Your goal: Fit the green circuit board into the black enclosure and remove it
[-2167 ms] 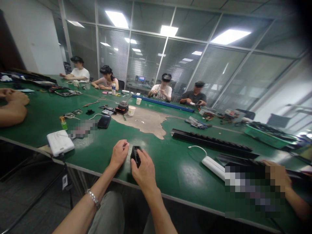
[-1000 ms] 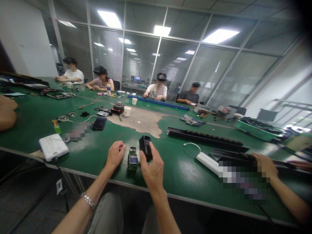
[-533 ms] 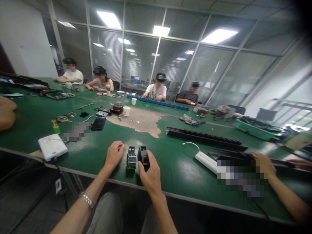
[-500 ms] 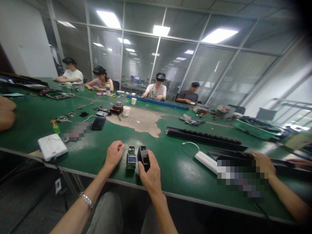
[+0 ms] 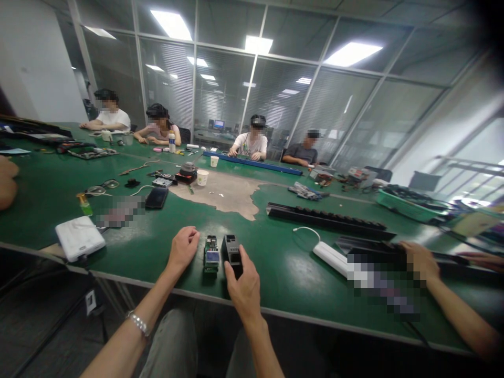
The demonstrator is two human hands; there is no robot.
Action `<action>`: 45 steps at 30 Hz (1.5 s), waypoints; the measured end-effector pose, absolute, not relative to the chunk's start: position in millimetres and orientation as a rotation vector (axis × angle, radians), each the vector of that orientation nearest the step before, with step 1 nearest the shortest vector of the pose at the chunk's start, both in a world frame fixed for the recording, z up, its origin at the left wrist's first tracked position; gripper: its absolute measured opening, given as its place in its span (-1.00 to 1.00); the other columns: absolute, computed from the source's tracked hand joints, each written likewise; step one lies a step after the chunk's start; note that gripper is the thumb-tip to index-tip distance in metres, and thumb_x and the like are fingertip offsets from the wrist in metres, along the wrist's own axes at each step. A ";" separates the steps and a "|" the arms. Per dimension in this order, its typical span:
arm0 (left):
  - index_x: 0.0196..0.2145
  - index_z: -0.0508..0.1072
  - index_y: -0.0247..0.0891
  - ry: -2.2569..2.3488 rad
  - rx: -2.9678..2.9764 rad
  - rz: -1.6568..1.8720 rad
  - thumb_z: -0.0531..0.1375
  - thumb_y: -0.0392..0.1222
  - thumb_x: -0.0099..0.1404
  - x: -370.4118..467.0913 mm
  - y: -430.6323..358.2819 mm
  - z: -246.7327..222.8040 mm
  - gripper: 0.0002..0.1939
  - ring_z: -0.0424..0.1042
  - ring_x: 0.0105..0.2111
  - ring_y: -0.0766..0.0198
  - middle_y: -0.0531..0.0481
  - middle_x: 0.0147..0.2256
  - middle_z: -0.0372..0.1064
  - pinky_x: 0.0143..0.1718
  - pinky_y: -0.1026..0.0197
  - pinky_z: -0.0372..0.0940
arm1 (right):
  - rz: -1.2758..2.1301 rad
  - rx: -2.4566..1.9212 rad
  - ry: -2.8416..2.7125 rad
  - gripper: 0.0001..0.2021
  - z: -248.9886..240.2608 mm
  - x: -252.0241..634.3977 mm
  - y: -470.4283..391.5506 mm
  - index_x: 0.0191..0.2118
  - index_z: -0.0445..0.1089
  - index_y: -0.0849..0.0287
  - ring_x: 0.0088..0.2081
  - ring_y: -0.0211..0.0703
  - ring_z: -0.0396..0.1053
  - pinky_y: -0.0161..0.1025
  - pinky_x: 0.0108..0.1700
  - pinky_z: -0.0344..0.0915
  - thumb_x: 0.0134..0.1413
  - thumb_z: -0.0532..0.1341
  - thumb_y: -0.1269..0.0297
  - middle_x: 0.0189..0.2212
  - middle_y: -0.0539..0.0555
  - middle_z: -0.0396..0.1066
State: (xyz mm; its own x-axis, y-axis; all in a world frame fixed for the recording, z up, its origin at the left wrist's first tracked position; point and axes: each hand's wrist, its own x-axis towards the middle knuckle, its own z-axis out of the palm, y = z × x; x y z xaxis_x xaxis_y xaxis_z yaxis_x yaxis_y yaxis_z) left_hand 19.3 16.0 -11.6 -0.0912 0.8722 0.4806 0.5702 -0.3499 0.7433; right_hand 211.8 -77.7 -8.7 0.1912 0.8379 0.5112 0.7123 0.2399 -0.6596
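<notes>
Gripping one black case (image 5: 230, 250), the person's right hand (image 5: 245, 279) has its thumb on one side and its fingers on the other, just to the right of the single circuit board (image 5: 211, 255). That board stands by itself on the green table (image 5: 277, 294), its small screen (image 5: 212, 257) facing the person. Case and board are close but apart. The left hand (image 5: 183, 249) rests just left of the board, fingers curled in; its palm is hidden, so whether it is fully closed cannot be told.

Four people sit beyond the board, across the table. One more person's hand (image 5: 423, 262) lies well to the right of it, over dark strips. Left of the board are one phone (image 5: 156, 198), one white box (image 5: 81, 239) and one pair of glasses (image 5: 103, 187). Right of it lies one white power strip (image 5: 333, 260).

As for containers, the case has openings in its upper face, too dark to see into. Two paper cups (image 5: 202, 178) stand beyond the board, their contents out of sight. One green basket (image 5: 405, 208), far to its right, is heaped with dark cables (image 5: 417, 193). One small bottle (image 5: 85, 206), to its left, looks green inside.
</notes>
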 end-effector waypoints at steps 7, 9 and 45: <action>-0.39 0.45 -0.23 1.537 1.859 1.444 0.05 -0.12 0.26 18.5 14.5 -11.2 -0.77 0.43 -0.17 0.22 -0.11 -0.15 0.43 -0.13 0.18 0.37 | 0.240 -1.454 -1.353 -0.46 27.8 197.2 -89.1 0.21 0.21 0.22 0.13 0.03 0.28 -0.04 0.14 0.22 0.16 0.16 0.10 0.11 0.23 0.32; -0.40 0.45 -0.23 1.528 1.864 1.445 0.05 -0.13 0.26 18.0 12.3 -8.9 -0.78 0.43 -0.16 0.22 -0.10 -0.15 0.43 -0.13 0.18 0.36 | 0.229 -1.418 -1.394 -0.47 36.8 186.7 -89.0 0.20 0.22 0.23 0.12 0.02 0.29 -0.04 0.14 0.22 0.16 0.15 0.10 0.10 0.23 0.33; -0.38 0.46 -0.25 1.542 1.834 1.423 0.06 -0.10 0.26 16.9 12.2 -5.9 -0.76 0.43 -0.18 0.22 -0.11 -0.14 0.44 -0.11 0.19 0.35 | 0.085 -1.512 -1.554 -0.32 -8.2 148.3 -85.4 0.24 0.11 0.37 0.06 0.13 0.31 0.01 0.06 0.26 0.12 0.20 0.04 0.07 0.37 0.31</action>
State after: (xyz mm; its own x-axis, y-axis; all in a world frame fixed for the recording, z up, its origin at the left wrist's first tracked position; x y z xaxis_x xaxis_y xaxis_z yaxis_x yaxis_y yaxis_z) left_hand 16.9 12.2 -5.9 -0.0987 0.8828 0.4592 0.5284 -0.3445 0.7760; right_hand 148.3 -85.4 -8.2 0.1953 0.8128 0.5489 0.7479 0.2386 -0.6194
